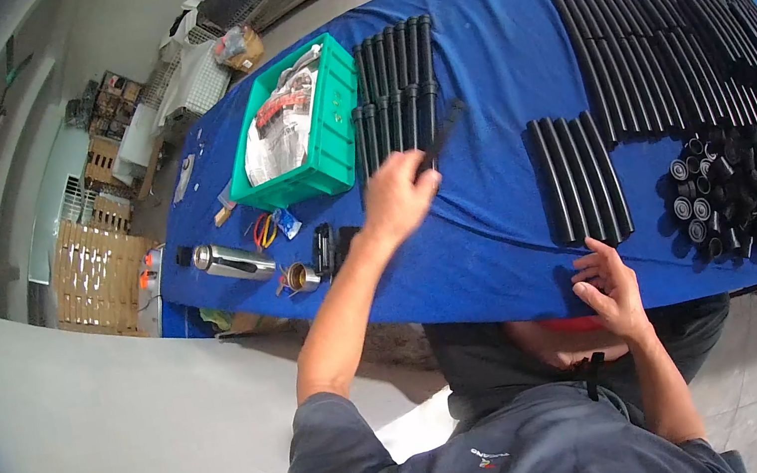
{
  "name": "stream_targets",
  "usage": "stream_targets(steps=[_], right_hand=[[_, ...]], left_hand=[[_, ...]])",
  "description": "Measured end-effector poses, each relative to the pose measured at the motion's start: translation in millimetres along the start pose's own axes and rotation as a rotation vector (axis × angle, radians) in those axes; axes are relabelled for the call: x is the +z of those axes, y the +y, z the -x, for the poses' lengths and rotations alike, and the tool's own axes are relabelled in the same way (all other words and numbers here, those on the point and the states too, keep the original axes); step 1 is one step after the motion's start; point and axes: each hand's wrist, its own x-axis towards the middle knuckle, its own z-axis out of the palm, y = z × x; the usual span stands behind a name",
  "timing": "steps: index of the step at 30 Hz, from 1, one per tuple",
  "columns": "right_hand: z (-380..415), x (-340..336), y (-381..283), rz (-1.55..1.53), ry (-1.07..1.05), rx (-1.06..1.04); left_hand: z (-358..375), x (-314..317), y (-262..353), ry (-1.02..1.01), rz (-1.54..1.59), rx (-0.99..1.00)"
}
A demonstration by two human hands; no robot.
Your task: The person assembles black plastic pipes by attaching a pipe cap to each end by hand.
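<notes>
Left of centre, beside the green crate (329, 118), the left hand (395, 198) grips one black tube (442, 134), fingers clenched on its near end; its long axis points away toward the tube row (392, 82) just beyond. Rightward, the right hand (610, 287) rests with fingers released, touching the near ends of four tubes (579, 176) on the table (500, 235).

Left hand (399, 194) reaches out on a long straight arm, fingers pinched shut — right hand (610, 285) rests bent, fingers loosely spread.
</notes>
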Motion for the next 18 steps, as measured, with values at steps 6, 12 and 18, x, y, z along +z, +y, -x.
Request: stream_targets(steps=[6,12,18], right_hand=[[0.0,-0.5,-2.4,0.066,-0.006,-0.025],[-0.7,-0.4,0.4,0.078,0.019,-0.030],[-0.7,0.7,0.4,0.102,0.034,-0.015]], left_hand=[[-59.0,11.5,-110.5,0.090,-0.343,-0.352],[-65.3,27.5,-136.4,0.025,-0.400,-0.576],[-64.2,34.1,-145.7,-0.001,-0.418,-0.581]])
